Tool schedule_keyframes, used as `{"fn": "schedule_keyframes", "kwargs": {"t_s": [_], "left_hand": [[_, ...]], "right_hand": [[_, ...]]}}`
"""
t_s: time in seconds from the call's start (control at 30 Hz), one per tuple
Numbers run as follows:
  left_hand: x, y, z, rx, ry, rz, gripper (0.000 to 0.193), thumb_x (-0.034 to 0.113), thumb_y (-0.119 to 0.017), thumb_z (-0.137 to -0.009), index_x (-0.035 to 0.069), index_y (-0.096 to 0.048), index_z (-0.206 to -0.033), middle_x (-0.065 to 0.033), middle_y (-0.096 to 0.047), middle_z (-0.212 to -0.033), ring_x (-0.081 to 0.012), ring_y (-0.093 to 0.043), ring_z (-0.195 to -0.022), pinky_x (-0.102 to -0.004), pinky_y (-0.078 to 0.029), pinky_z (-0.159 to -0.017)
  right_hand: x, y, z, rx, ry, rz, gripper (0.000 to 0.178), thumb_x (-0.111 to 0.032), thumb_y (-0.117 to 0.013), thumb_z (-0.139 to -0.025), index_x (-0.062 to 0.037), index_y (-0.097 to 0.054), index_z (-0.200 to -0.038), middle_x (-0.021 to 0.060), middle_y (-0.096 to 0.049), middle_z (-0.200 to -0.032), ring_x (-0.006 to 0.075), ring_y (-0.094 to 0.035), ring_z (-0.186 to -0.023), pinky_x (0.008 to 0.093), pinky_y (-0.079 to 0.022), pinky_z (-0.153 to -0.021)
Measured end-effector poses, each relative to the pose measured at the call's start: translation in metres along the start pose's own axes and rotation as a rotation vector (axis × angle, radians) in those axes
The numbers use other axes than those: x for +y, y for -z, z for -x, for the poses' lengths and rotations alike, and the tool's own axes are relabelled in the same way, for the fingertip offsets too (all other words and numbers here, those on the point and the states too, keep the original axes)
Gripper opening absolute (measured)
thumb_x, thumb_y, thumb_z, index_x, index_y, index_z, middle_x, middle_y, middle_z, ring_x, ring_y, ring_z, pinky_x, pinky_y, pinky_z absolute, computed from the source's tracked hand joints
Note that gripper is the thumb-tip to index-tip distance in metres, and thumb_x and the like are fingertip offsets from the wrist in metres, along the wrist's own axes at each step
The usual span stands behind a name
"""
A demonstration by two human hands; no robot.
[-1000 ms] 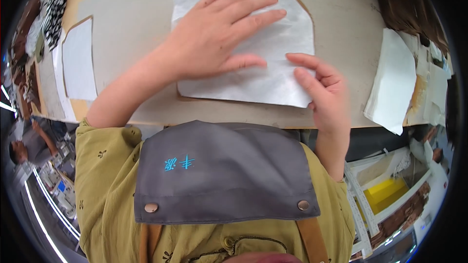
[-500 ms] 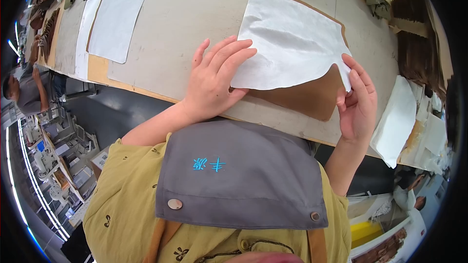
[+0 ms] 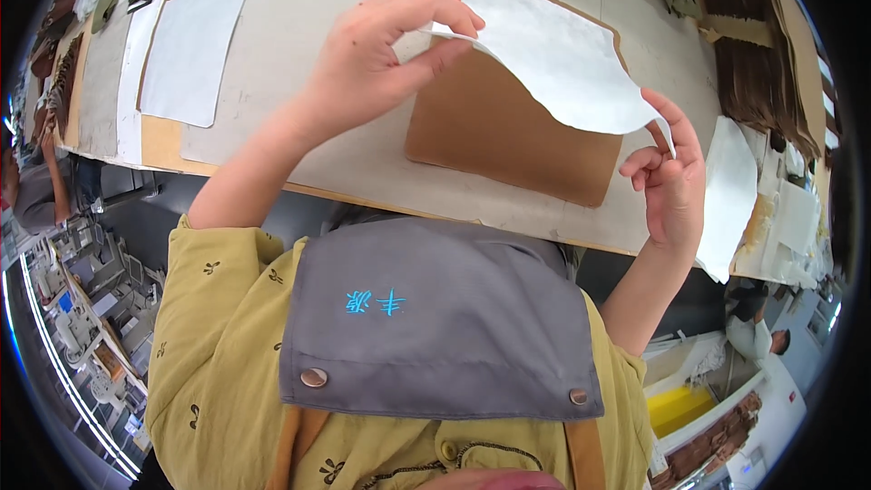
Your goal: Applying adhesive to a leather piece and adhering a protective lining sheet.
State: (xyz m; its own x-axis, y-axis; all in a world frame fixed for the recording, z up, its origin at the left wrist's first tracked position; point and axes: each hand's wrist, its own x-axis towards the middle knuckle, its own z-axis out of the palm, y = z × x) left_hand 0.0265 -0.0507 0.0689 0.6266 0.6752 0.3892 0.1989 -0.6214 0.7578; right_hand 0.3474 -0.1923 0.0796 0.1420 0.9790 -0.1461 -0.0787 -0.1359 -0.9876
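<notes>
Over the grey table (image 3: pixel 281 45), left fingers (image 3: pixel 440 11) and right fingers (image 3: pixel 673 120) pinch closed on a white sheet (image 3: pixel 553 54)

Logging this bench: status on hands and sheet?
Left hand, right hand: pinching white sheet, near edge raised. Brown panel: near part bare. Sheet over far part.

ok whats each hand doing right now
Left hand: closed, holding the left side of the white sheet.
Right hand: closed, holding the white sheet's near right corner.

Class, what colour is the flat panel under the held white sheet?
Brown flat panel, best seen in head view.
</notes>
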Motion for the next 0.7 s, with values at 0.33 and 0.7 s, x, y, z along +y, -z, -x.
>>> {"fn": "schedule_keyframes", "kwargs": {"t_s": [0.33,0.7], "left_hand": [[-0.012,0.003,0.036,-0.188,-0.242,-0.190,0.027,-0.006,-0.072,-0.072,0.006,-0.071,-0.095,-0.0054,-0.075,-0.101,-0.0283,-0.070,-0.106,-0.0399,-0.054,-0.091],[-0.022,-0.006,0.057,-0.262,-0.269,-0.362,0.032,0.002,-0.077,-0.073,0.015,-0.071,-0.101,0.0039,-0.072,-0.110,-0.0206,-0.068,-0.106,-0.0369,-0.053,-0.090]], "right_hand": [[0.022,-0.004,0.029,0.092,0.393,0.910,0.050,0.017,-0.064,-0.064,-0.0069,-0.077,-0.106,0.0074,-0.066,-0.096,0.0186,-0.066,-0.082,0.0272,-0.051,-0.069],[0.062,0.001,0.043,0.111,0.630,1.016,0.058,0.017,-0.064,-0.058,-0.0161,-0.082,-0.102,0.0022,-0.060,-0.113,0.0109,-0.045,-0.069,0.0253,-0.039,-0.057]]}}
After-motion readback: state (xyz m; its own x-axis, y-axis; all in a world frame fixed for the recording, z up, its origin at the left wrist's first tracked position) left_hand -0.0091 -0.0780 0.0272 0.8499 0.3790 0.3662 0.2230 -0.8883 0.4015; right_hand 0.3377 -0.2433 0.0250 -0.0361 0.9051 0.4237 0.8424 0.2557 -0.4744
